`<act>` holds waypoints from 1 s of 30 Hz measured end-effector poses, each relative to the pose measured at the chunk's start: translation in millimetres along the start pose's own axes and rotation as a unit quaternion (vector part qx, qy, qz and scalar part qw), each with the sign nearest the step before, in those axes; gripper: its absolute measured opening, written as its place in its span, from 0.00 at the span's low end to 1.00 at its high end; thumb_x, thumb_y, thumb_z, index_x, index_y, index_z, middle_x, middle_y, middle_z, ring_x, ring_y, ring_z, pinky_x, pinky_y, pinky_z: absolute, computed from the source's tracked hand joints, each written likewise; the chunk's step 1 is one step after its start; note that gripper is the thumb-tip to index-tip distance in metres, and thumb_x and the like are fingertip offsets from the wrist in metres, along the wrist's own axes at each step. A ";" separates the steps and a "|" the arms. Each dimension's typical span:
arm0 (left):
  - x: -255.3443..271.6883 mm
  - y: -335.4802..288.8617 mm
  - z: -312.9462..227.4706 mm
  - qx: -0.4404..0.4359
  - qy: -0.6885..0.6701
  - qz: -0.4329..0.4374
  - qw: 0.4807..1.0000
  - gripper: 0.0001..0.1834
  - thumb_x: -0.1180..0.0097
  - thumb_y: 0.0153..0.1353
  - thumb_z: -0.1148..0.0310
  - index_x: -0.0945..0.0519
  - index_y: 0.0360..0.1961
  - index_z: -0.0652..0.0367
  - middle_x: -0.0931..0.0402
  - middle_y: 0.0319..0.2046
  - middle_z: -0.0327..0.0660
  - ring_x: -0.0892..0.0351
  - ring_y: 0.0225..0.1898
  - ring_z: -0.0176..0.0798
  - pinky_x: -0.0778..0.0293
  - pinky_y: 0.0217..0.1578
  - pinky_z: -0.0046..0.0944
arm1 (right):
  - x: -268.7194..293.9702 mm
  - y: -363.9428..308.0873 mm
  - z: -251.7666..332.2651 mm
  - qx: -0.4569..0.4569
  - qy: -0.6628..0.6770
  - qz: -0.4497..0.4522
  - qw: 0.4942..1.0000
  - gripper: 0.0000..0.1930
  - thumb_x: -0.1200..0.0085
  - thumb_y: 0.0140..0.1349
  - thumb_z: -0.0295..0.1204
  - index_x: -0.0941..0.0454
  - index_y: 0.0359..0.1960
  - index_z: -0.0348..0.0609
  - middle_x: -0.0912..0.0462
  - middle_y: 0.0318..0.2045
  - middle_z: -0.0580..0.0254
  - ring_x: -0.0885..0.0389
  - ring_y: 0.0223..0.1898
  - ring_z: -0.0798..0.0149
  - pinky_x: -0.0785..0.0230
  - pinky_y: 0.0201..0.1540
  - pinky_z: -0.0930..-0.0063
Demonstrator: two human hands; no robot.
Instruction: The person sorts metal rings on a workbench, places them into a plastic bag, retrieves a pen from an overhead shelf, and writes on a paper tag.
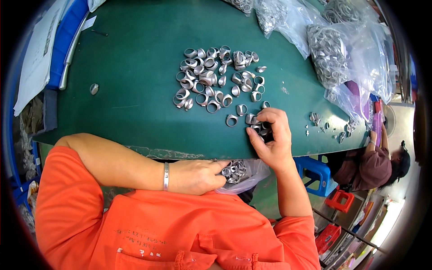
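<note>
Several dozen rings [208, 80] lie on one green table [139, 76], one stray ring [94, 89] at left; one blue stool [316, 173] stands beyond. The right hand [276, 139] cups a few rings, the left hand [198, 177] meets a ring-filled bag [254, 175], both pinches unclear. Several clear bags [335, 58] hold more.

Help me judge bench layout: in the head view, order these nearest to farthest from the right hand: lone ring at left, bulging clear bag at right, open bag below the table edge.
1. Open bag: below the edge, left of the right hand.
2. Bulging clear bag: on the table, upper right.
3. Lone ring: far left.
</note>
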State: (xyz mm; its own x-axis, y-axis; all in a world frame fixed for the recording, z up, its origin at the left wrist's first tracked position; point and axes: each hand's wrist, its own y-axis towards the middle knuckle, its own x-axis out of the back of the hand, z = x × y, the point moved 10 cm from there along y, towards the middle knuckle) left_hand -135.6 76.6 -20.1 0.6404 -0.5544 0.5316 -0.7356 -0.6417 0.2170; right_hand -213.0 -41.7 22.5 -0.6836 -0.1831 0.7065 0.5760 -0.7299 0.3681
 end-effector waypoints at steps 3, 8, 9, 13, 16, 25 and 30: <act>-0.7 0.7 -1.2 -0.003 0.004 0.002 1.000 0.04 0.48 0.52 0.75 0.29 0.24 0.64 0.37 0.56 0.68 0.23 0.44 0.61 0.24 0.42 0.45 | -4.1 9.3 15.5 0.031 -0.049 0.018 0.998 0.20 0.37 0.46 0.23 0.24 0.43 0.44 0.23 0.44 0.58 0.27 0.43 0.53 0.37 0.47 0.63; -2.9 0.0 0.4 -0.001 -0.005 0.006 1.000 0.04 0.48 0.53 0.74 0.28 0.25 0.64 0.36 0.56 0.68 0.23 0.45 0.61 0.24 0.43 0.45 | -12.6 7.3 17.9 0.030 -0.124 0.043 0.991 0.16 0.39 0.47 0.24 0.23 0.41 0.46 0.23 0.45 0.62 0.29 0.45 0.54 0.38 0.47 0.63; -1.7 0.5 -0.7 -0.001 -0.004 0.008 1.000 0.04 0.48 0.53 0.74 0.28 0.26 0.64 0.36 0.56 0.68 0.23 0.45 0.61 0.23 0.43 0.45 | -11.2 5.2 17.0 0.031 -0.124 0.042 0.991 0.16 0.39 0.47 0.24 0.23 0.41 0.46 0.23 0.45 0.62 0.29 0.45 0.54 0.38 0.47 0.63; -2.7 -0.7 0.5 0.003 0.014 0.016 1.000 0.05 0.49 0.54 0.73 0.27 0.29 0.65 0.36 0.55 0.68 0.23 0.45 0.61 0.22 0.43 0.45 | -15.3 -15.2 34.5 0.074 -0.038 0.112 0.990 0.12 0.38 0.46 0.26 0.23 0.35 0.46 0.23 0.42 0.62 0.28 0.44 0.54 0.39 0.46 0.63; -6.2 1.5 1.9 0.030 -0.006 0.058 0.998 0.06 0.49 0.54 0.72 0.26 0.31 0.65 0.35 0.54 0.68 0.22 0.44 0.61 0.22 0.43 0.46 | -21.6 -34.5 56.4 0.104 0.097 0.189 0.972 0.11 0.36 0.45 0.28 0.22 0.31 0.45 0.23 0.38 0.62 0.27 0.41 0.55 0.38 0.46 0.63; -2.8 -0.8 -0.1 -0.002 0.017 0.018 1.000 0.05 0.48 0.54 0.72 0.27 0.28 0.63 0.37 0.56 0.69 0.22 0.41 0.61 0.23 0.42 0.47 | 0.0 22.4 -6.4 0.006 -0.115 -0.004 0.993 0.15 0.37 0.49 0.23 0.24 0.39 0.40 0.27 0.41 0.54 0.31 0.41 0.52 0.38 0.46 0.62; -4.5 -0.8 0.0 -0.004 0.003 0.020 1.000 0.05 0.46 0.52 0.72 0.27 0.27 0.62 0.38 0.57 0.69 0.21 0.39 0.60 0.23 0.39 0.47 | 1.9 30.0 -12.6 0.012 -0.111 -0.020 0.994 0.17 0.37 0.47 0.23 0.26 0.40 0.40 0.27 0.41 0.53 0.31 0.42 0.50 0.39 0.48 0.60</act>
State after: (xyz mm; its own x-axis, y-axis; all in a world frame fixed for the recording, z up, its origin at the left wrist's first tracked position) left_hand -137.8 79.6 -22.6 0.6090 -0.5770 0.5442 -0.7627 -0.6144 0.2021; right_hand -202.6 -72.2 27.2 -0.5917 -0.0032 0.8062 0.5629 -0.7174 0.4103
